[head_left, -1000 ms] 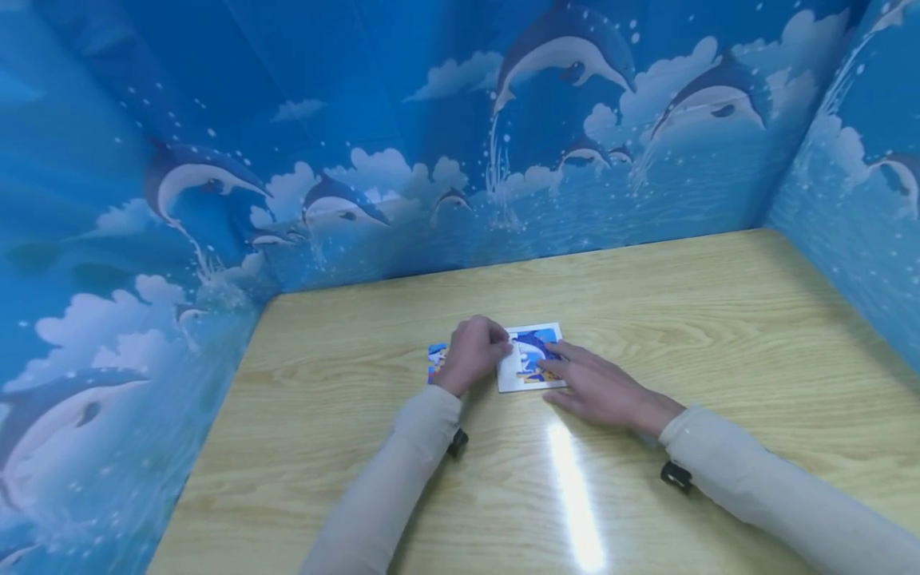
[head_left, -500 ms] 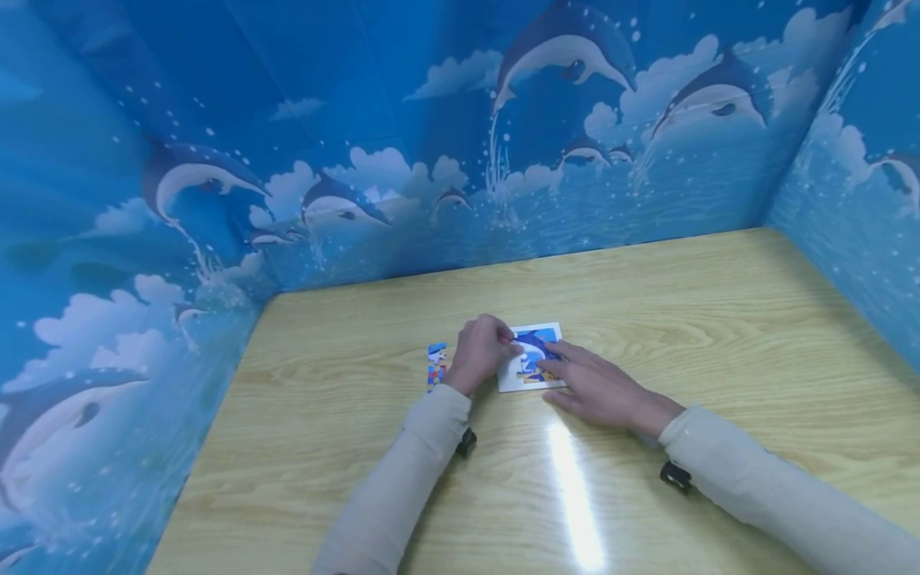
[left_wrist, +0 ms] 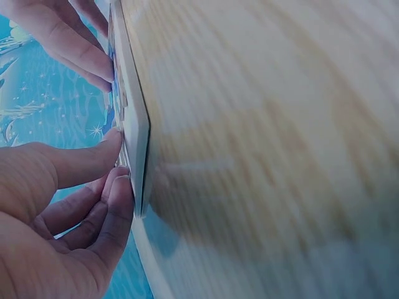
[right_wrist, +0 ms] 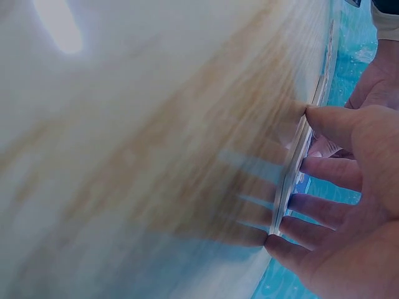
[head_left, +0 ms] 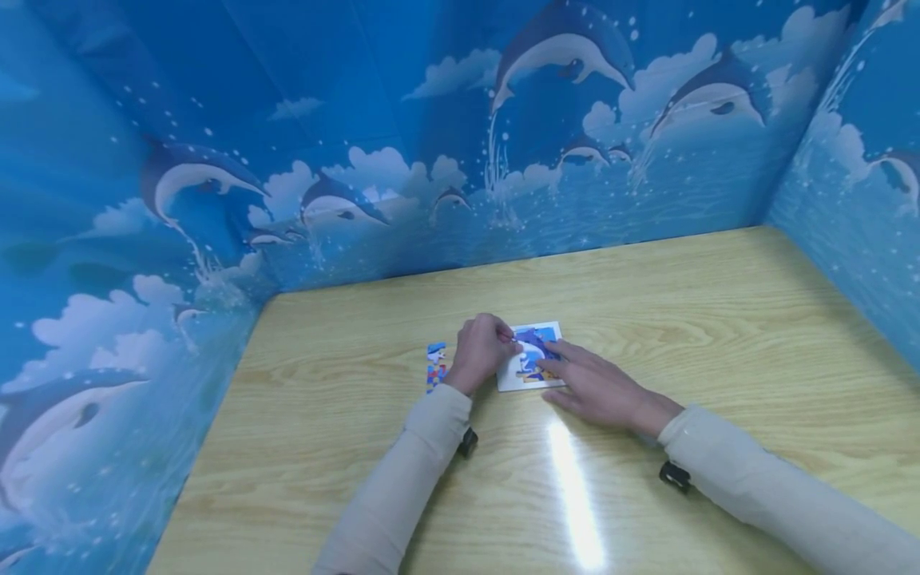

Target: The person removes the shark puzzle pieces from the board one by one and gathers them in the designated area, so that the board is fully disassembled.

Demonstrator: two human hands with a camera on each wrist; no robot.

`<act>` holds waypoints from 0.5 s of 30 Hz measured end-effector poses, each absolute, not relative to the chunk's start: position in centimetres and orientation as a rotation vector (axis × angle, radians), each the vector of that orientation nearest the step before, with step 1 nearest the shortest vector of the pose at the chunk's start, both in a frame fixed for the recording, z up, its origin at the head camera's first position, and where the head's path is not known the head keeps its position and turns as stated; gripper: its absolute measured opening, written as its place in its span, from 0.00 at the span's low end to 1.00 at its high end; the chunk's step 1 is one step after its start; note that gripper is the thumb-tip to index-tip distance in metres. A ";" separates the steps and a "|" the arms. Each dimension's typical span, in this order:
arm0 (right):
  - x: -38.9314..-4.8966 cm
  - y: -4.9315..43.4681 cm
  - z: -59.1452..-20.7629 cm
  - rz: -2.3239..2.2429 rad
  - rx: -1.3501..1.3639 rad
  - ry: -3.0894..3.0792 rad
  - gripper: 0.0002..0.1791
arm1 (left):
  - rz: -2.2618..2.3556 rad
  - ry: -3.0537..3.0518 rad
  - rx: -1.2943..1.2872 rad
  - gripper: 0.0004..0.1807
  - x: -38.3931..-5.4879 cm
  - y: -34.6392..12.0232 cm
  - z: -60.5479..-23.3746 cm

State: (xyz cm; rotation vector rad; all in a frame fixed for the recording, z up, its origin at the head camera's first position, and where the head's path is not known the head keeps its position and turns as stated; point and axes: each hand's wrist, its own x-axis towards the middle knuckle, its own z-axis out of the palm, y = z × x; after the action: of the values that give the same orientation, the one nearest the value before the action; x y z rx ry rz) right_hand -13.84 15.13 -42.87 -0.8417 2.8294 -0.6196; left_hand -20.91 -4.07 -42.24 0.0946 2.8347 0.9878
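1. Position: the picture board [head_left: 507, 378] lies flat on the table [head_left: 345, 415], between your two hands.
2. Compared with one second ago, your left hand [head_left: 480, 351] sits farther right over the board's left part, exposing more of the loose pieces [head_left: 437, 369]. Your right hand [head_left: 602, 390] looks unchanged.
3. Left grip: your thumb and fingertips are bent close together at the board; cannot tell whether they pinch a piece.
4. Right grip: your fingers are spread, the tips on the board's right side.
5. Orientation: board roughly square, no clear long axis; its near edge faces you, slightly turned. The printed dolphin [head_left: 533, 344] arcs from upper left toward your right fingers.
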 end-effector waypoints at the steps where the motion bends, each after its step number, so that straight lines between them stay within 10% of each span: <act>1: -13.8 15.1 -42.9 -0.619 -0.842 2.830 0.31 | 0.989 2.841 0.099 0.11 -20.9 -4.1 -42.3; 15: -13.8 15.2 -43.0 -0.632 -0.841 2.831 0.31 | 1.020 2.872 0.116 0.04 -20.9 -4.0 -42.4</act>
State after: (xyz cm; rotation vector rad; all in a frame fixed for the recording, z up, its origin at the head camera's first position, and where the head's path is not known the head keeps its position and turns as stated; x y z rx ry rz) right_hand -13.82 15.16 -42.97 -0.8409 2.8314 -0.6322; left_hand -20.93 -4.04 -42.42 0.1164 2.8715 1.0198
